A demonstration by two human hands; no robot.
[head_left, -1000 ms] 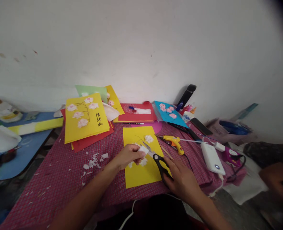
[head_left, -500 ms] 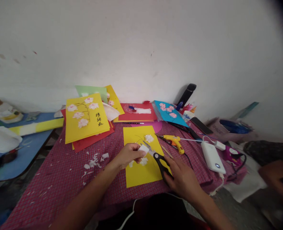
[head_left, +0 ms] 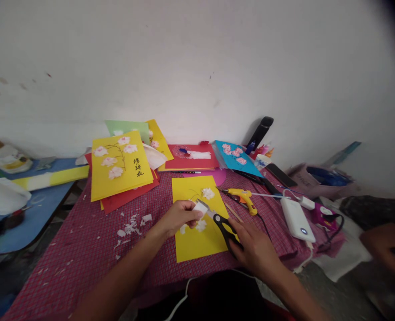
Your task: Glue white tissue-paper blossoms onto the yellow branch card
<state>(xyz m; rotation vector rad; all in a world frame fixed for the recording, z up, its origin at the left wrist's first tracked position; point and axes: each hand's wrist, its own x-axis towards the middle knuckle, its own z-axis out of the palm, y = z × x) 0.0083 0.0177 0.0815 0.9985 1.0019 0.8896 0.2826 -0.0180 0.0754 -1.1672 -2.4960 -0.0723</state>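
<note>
My left hand (head_left: 180, 217) pinches a small folded piece of white paper (head_left: 200, 208) above a yellow card (head_left: 200, 240) lying on the red checked tablecloth. My right hand (head_left: 256, 249) grips black-handled scissors (head_left: 221, 223), whose blades meet the white paper's edge. The yellow card carries a thin drawn branch and white paper flowers (head_left: 207, 193). White paper scraps (head_left: 130, 226) lie on the cloth left of my left hand.
A yellow glue gun (head_left: 244, 199) and a white power bank (head_left: 297, 219) with cables lie to the right. Finished flower cards, yellow (head_left: 119, 164), red (head_left: 192, 157) and blue (head_left: 237, 158), rest against the wall. A blue table (head_left: 23, 209) stands at left.
Hardly anything differs: both hands hold their places over the yellow card, with the scissors still at the white paper. The view has shifted very slightly.
</note>
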